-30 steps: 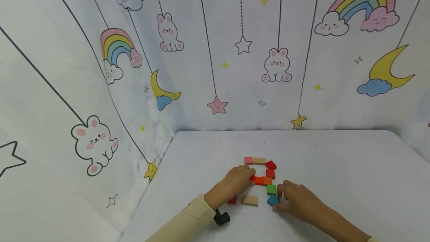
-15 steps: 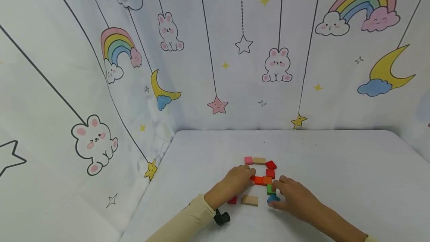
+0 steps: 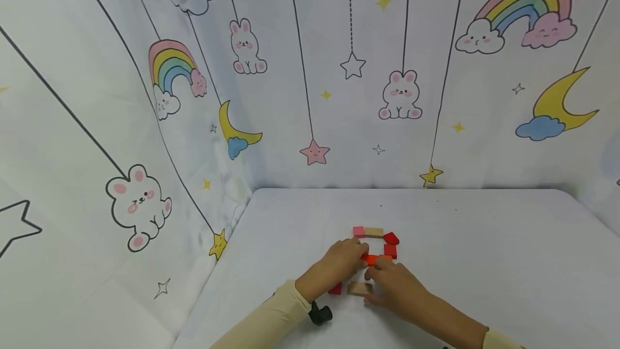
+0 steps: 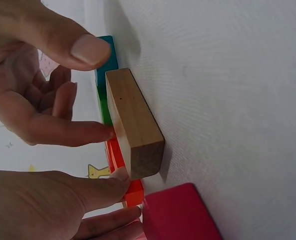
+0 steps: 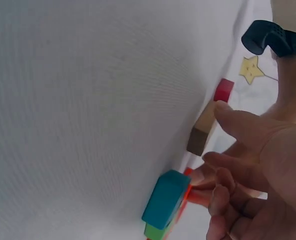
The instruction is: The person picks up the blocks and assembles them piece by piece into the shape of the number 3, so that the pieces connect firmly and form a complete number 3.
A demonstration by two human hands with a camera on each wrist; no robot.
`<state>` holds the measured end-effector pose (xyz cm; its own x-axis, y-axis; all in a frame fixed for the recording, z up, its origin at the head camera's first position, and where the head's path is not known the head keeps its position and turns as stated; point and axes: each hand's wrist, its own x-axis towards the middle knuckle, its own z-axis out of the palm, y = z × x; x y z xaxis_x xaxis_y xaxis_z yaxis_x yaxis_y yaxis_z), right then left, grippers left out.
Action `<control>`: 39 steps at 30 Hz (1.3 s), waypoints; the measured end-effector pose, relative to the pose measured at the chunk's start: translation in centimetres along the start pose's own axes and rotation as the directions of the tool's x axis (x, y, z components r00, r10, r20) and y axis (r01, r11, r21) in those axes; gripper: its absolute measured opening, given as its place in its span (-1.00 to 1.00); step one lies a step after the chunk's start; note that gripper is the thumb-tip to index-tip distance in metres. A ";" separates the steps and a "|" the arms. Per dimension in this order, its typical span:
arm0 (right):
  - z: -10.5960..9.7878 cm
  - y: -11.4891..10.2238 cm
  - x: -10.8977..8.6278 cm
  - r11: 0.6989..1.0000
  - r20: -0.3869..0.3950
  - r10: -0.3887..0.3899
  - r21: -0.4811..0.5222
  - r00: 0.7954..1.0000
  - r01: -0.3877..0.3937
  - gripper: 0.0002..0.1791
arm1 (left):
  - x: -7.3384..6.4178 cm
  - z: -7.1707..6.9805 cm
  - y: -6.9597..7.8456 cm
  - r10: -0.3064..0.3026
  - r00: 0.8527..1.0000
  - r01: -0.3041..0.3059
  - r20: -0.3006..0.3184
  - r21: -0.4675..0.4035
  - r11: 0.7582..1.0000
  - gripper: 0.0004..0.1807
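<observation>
In the head view, a white desk (image 3: 484,257) meets a pale backdrop (image 3: 278,96) printed with rainbows, moons, stars and rabbits. The left hand (image 3: 334,260) pinches the red-orange block (image 3: 372,260), thumb and finger on opposite sides of it. The right hand (image 3: 399,291) is spread, thumb and fingertips apart, with the near wooden block (image 3: 359,288) just at their ends. A dark red block (image 3: 335,288) lies beside the left wrist. Half a second ago the right hand was over the green and blue blocks; it has shifted leftward and now hides them, while the left hand has stayed put.

In the left wrist view, the wooden block stands on the white cloth, its long side by the right hand's index fingertip, the thumb clear of it. The teal block (image 4: 102,80) and green block (image 4: 104,111) lie behind.

In the right wrist view, the thumb tip overlaps the wooden block's far end; whether it touches is unclear. The teal block is nearer the camera.
</observation>
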<state>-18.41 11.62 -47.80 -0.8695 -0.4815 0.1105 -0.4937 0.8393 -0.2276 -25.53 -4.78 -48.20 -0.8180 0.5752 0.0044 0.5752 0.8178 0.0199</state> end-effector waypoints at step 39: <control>-0.2 2.0 -1.3 1.000 0.043 0.005 0.027 0.999 -0.007 -0.67 | -0.1 -0.3 0.0 -0.014 1.000 0.014 0.013 -0.029 0.999 -0.77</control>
<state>-18.27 13.95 -48.24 -0.8706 -0.4874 0.0676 -0.4873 0.8352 -0.2547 -25.46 -4.86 -47.88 -0.8258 0.5638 -0.0087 0.5628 0.8251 0.0492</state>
